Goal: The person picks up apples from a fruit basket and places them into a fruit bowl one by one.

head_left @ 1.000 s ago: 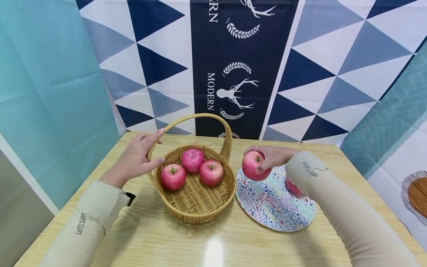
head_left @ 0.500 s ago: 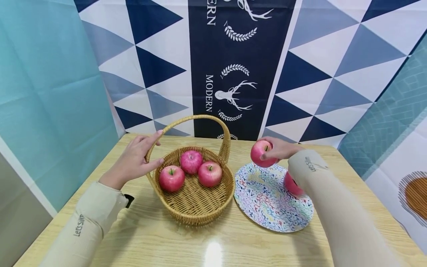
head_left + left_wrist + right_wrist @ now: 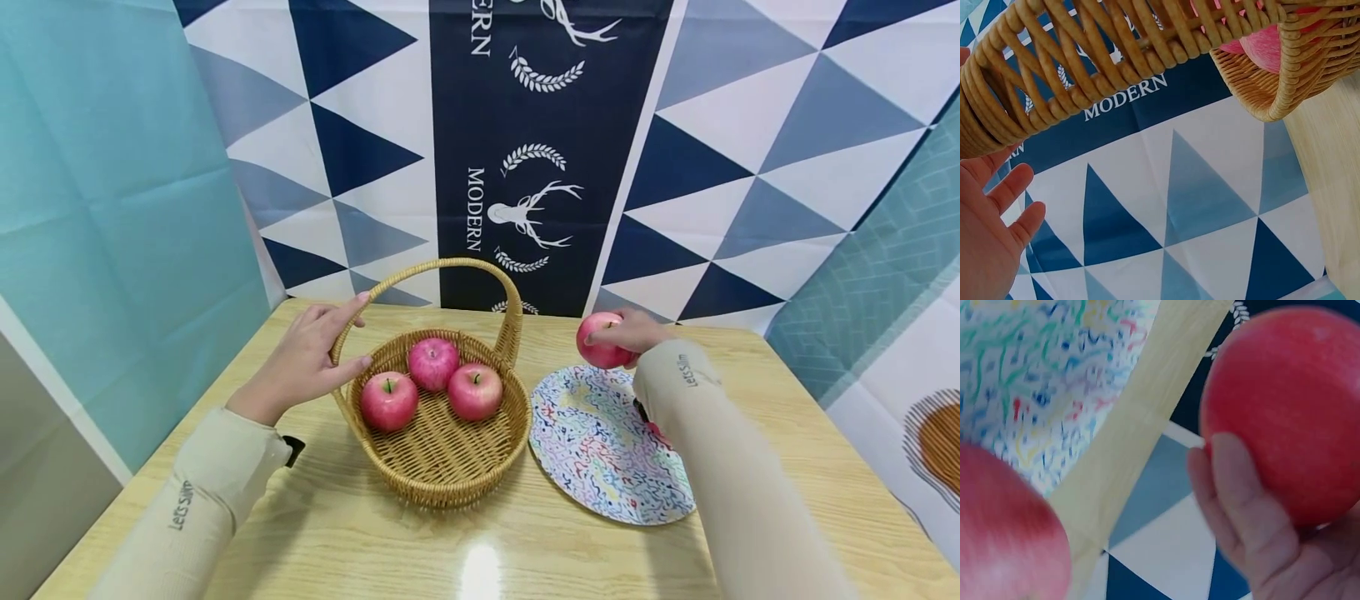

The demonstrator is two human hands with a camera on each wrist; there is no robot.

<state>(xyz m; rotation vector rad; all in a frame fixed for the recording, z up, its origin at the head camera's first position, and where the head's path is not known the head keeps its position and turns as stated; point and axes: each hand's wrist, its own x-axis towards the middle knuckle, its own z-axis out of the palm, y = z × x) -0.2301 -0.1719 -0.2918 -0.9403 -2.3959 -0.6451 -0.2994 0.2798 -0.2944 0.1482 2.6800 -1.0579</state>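
Observation:
A wicker basket (image 3: 442, 475) with a hoop handle (image 3: 450, 263) holds three red apples (image 3: 388, 400) (image 3: 432, 363) (image 3: 474, 391). My left hand (image 3: 347, 333) rests against the handle's left side with its fingers straight, the thumb below them near the rim. In the left wrist view the handle (image 3: 1085, 56) passes just above the open palm (image 3: 991, 237). My right hand (image 3: 611, 337) grips a fourth apple (image 3: 600, 350) above the far edge of a patterned plate (image 3: 600, 454). The right wrist view shows that held apple (image 3: 1291, 412). Another apple (image 3: 1004, 531) lies on the plate, mostly hidden by my forearm in the head view.
The basket and plate stand side by side on a light wooden table (image 3: 480, 550). A patterned cloth backdrop (image 3: 525, 167) hangs close behind the table's far edge. A teal cloth (image 3: 112, 208) hangs along its left side.
My right hand has carried its apple to the right and farther away, from beside the basket to the plate's far edge. The left hand has stayed on the handle.

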